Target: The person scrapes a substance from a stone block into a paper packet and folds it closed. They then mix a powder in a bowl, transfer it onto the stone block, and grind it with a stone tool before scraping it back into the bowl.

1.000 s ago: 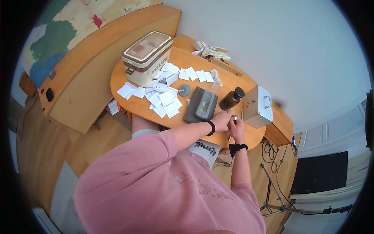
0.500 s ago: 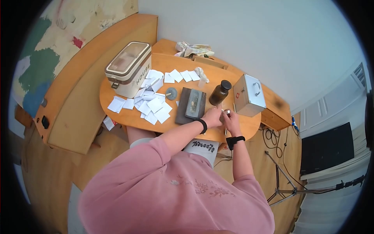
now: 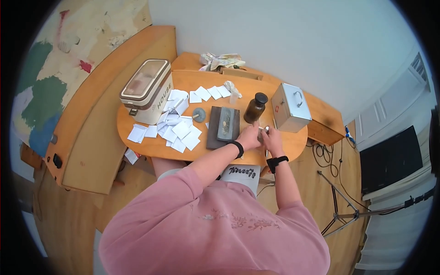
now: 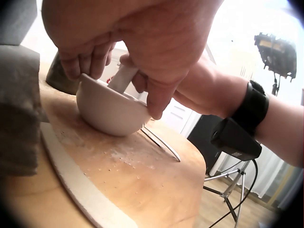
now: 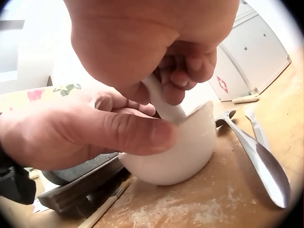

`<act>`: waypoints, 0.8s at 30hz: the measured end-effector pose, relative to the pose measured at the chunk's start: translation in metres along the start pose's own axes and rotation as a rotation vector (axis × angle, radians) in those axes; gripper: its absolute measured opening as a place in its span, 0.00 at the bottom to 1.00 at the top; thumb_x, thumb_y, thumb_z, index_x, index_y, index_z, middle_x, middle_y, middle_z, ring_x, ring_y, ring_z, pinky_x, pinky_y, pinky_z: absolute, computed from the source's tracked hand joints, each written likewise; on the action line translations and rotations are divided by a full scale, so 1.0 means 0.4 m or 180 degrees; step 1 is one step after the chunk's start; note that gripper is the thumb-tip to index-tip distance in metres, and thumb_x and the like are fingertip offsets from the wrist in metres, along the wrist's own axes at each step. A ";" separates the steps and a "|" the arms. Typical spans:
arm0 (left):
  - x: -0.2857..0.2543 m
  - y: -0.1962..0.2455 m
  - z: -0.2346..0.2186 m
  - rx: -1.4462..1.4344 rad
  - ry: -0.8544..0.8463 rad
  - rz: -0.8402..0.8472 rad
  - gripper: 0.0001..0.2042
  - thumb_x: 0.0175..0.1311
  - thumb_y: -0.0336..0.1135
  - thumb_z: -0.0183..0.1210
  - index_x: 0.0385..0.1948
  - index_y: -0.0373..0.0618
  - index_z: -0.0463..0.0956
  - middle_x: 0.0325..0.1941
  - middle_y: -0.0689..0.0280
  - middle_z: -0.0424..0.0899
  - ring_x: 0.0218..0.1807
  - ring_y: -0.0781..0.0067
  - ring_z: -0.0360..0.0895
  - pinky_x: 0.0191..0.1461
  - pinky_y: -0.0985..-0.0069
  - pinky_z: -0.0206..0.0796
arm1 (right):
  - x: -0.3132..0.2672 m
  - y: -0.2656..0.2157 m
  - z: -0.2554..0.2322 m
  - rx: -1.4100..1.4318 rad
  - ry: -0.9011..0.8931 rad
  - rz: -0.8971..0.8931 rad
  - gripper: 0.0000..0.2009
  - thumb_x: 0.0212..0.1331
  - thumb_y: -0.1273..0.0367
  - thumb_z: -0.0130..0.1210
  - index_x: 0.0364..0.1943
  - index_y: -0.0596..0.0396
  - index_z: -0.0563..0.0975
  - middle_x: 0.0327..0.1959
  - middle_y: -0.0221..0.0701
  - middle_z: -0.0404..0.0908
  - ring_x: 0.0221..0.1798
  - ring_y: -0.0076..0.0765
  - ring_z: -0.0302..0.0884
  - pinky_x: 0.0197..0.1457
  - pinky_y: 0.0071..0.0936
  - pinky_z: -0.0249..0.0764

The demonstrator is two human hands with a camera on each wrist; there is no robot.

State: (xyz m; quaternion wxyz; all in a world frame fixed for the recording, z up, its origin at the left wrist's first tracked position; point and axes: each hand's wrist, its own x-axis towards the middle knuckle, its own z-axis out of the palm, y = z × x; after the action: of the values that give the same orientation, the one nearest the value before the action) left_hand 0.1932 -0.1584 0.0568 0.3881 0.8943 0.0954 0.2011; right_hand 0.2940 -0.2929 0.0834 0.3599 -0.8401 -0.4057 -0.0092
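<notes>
My left hand (image 3: 249, 137) holds a white mortar (image 4: 111, 111) at the rim. Its thumb lies on the outside wall in the right wrist view, with the fingers at the opposite side of the bowl. My right hand (image 3: 273, 141) grips a white pestle (image 5: 166, 105), which leans down into the bowl; its lower end is hidden inside. The mortar rests on the table among pale powder (image 5: 199, 206). Beside it lie a shiny metal spoon (image 5: 261, 166) and a slim white tool (image 5: 257, 126). A brown bottle with a black lid (image 3: 255, 109) stands just beyond my hands.
Left of my hands lies a dark stone slab (image 3: 226, 123) on a darker board. Farther left are scattered white papers (image 3: 181, 129), a round grey disc (image 3: 199, 114) and a lidded cream box (image 3: 153, 101). A silver first-aid case (image 3: 291, 107) stands at the right.
The head view has swung, so the table appears farther left and lower. Both hands stay together at the mortar, right of the slab.
</notes>
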 end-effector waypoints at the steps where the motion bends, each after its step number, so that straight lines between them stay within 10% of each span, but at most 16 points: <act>1: -0.001 0.001 0.000 0.0054 -0.0031 -0.0041 0.32 0.54 0.36 0.77 0.55 0.32 0.68 0.43 0.35 0.88 0.51 0.26 0.87 0.57 0.42 0.81 | -0.015 -0.007 -0.004 -0.0192 0.0028 0.0061 0.17 0.68 0.59 0.65 0.36 0.63 0.86 0.32 0.56 0.87 0.39 0.67 0.88 0.44 0.56 0.81; 7: 0.002 0.002 0.003 0.0000 -0.0128 -0.0189 0.26 0.57 0.30 0.71 0.54 0.33 0.67 0.43 0.33 0.87 0.52 0.25 0.86 0.57 0.41 0.79 | -0.023 -0.016 0.004 0.0547 -0.0388 0.0044 0.14 0.70 0.63 0.65 0.38 0.65 0.85 0.29 0.51 0.87 0.31 0.52 0.87 0.39 0.45 0.79; 10: -0.005 0.008 -0.009 -0.0027 -0.0047 -0.0045 0.28 0.57 0.32 0.73 0.55 0.33 0.68 0.44 0.34 0.87 0.52 0.25 0.86 0.57 0.42 0.79 | -0.012 -0.012 0.011 0.0546 -0.0072 0.0165 0.15 0.70 0.61 0.64 0.39 0.63 0.86 0.31 0.54 0.87 0.37 0.66 0.87 0.42 0.52 0.80; 24: -0.002 -0.004 -0.002 -0.0061 -0.0072 -0.0095 0.31 0.54 0.35 0.76 0.56 0.34 0.68 0.45 0.35 0.88 0.53 0.26 0.86 0.58 0.42 0.79 | -0.002 0.021 0.017 0.0772 -0.0065 0.0041 0.17 0.69 0.60 0.65 0.36 0.65 0.86 0.29 0.55 0.87 0.35 0.65 0.88 0.42 0.52 0.81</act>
State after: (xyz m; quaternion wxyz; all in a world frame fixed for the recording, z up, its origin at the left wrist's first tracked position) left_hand 0.1923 -0.1571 0.0560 0.4007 0.8913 0.1024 0.1860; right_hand 0.2972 -0.2928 0.0731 0.4548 -0.7931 -0.4020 0.0508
